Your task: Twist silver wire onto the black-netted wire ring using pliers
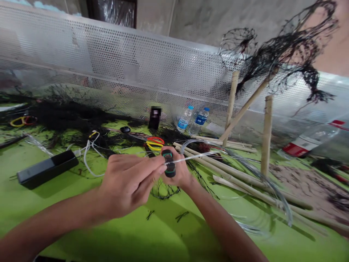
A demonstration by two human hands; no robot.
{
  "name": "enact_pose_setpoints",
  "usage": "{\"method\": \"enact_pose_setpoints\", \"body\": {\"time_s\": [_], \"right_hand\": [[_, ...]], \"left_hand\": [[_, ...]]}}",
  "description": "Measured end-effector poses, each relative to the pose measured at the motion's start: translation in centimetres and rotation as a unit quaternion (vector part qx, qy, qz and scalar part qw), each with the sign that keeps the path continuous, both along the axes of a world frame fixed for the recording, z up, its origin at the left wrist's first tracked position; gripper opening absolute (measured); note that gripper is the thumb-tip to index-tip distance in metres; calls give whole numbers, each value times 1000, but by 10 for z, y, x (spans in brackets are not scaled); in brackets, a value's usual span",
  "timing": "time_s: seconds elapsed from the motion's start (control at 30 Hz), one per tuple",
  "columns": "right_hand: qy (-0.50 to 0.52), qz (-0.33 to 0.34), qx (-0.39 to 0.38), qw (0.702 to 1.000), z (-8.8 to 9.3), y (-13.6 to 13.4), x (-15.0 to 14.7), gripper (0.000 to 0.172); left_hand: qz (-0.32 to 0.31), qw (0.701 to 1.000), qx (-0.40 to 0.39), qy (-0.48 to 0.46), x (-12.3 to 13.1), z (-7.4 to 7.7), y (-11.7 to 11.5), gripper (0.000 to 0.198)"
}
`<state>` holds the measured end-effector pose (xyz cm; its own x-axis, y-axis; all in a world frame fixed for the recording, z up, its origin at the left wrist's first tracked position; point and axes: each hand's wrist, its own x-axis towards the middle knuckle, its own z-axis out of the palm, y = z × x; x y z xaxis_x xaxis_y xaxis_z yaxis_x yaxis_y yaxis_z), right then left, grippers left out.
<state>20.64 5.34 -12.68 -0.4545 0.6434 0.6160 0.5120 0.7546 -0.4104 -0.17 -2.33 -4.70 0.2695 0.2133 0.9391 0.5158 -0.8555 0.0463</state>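
Near the middle of the view, my right hand [181, 173] is wrapped round a small black and teal tool [169, 163]. My left hand [131, 178] is closed beside it, thumb and fingers pinching the end of a clear strand [199, 155] at the tool. From there the strand runs right, towards a coil of clear tubing or line [272, 185]. Below my hands, a piece of black netting [163, 194] and two short black scraps [182, 216] lie on the green table [114, 236].
Red-yellow scissors [155, 143] lie beyond my hands. A black box [47, 169] with a white cable is at left, dark fibres [68, 112] behind. Wooden sticks [240, 178], upright posts [266, 134] and a large bottle [311, 140] stand or lie right. Two water bottles [184, 120] are near the perforated panel [109, 62].
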Motion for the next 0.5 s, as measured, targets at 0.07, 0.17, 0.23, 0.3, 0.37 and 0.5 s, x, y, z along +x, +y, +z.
{"method": "enact_pose_setpoints", "body": {"time_s": [0.07,0.17,0.23,0.3,0.37,0.5], "right_hand": [[-4,-3,-16,1000,6,-20,0,55],[-2,22,-78,997,16,-56,4,50],[38,54,-199,978,22,-79,8,46],[69,55,-283,955,24,-100,11,44],[97,47,-349,931,25,-116,14,51],[110,25,-442,890,27,-134,23,52]], "left_hand": [[26,998,53,-3,-4,0,9,6],[70,988,135,17,-10,1,23,4],[91,977,187,38,-14,1,32,10],[106,964,235,61,-17,-1,38,16],[122,950,270,93,-21,-6,41,17],[152,930,294,158,-30,-23,40,16]]}}
